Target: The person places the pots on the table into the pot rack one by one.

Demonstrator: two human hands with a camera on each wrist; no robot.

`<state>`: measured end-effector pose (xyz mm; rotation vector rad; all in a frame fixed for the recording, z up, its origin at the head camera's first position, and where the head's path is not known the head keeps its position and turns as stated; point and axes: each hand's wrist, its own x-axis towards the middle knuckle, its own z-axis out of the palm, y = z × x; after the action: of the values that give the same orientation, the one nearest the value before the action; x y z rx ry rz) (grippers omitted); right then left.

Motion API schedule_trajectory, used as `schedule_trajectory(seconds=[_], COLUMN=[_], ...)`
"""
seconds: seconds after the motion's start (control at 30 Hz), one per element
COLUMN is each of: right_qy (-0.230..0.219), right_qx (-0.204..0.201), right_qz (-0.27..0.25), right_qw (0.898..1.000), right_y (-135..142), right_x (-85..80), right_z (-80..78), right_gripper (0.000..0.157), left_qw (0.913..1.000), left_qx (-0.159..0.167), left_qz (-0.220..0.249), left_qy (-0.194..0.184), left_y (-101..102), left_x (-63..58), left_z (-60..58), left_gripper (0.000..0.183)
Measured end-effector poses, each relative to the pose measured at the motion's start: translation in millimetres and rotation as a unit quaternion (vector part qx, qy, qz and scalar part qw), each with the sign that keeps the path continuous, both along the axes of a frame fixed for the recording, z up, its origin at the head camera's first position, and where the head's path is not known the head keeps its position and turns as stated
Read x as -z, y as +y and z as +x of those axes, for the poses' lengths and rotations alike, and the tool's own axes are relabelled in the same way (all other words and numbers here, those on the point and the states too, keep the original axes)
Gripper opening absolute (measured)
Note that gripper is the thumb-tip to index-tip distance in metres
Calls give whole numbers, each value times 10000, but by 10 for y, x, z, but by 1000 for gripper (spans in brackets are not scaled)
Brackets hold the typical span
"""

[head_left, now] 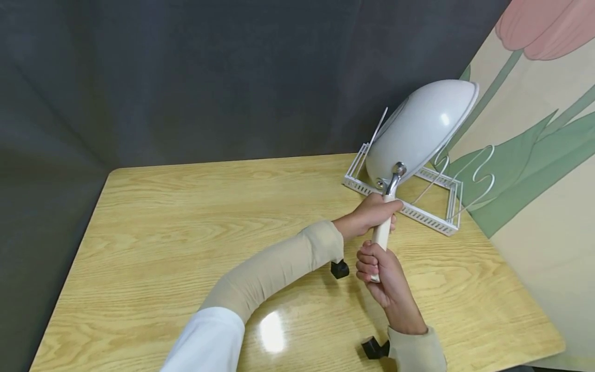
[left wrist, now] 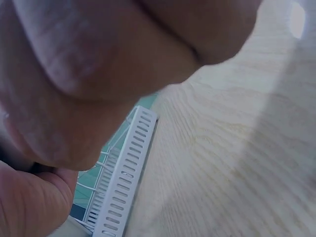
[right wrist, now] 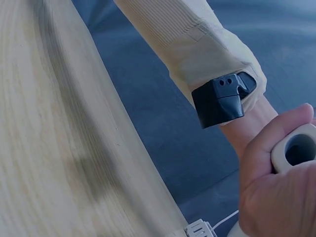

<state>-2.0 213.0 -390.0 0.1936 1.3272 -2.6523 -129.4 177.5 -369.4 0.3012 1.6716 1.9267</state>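
A white wok (head_left: 418, 129) with a cream handle (head_left: 382, 235) stands tilted on its side over a white wire rack (head_left: 432, 221), its outer side facing me. My left hand (head_left: 375, 213) grips the handle near its metal joint. Lower down, the fingers of my right hand (head_left: 383, 271) wrap round the handle's end. The handle's hollow end (right wrist: 279, 154) shows in the right wrist view. In the left wrist view, curled fingers fill the upper left, with the slotted rack edge (left wrist: 126, 173) beyond them. The wok hides part of the rack.
The rack stands at the back right of the wooden table (head_left: 186, 232), with curved wire prongs (head_left: 483, 175) on its right side. Behind the table hangs a dark curtain (head_left: 209, 82). A wall with a tulip pattern (head_left: 534, 181) borders the right side.
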Motion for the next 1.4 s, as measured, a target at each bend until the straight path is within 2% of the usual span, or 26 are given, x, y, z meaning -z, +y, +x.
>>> schedule_trajectory(seconds=[0.2,0.47,0.7,0.83,1.07,1.27,1.4], right_qy=[-24,-83,1,32,195,408,516], right_qx=[91,95,-79,21,373,502,683], right_qz=[394,498,627,932,1532,1798,2022], right_qw=[9992,9987,9980,9956,9873,9816,9756], right_y=[15,12,37,49,56,74,68], right_x=[-22,-38,-52,-58,-78,-99,-116], right_z=[23,72,88,85,78,86,87], right_gripper=[18,11,6,2,20,30,39], left_qw=[9994,9994,9964,9952,9945,9957,9961], left_qx=[64,66,223,288,506,715,663], left_qz=[267,237,638,725,716,556,561], left_qy=[-217,-255,-512,-585,-580,-217,-130], left_y=[13,8,2,-3,-59,-125,-148], left_x=[18,34,34,34,47,60,35], left_z=[-8,21,11,-2,-15,-53,-63], left_gripper=[20,17,17,18,15,19,20])
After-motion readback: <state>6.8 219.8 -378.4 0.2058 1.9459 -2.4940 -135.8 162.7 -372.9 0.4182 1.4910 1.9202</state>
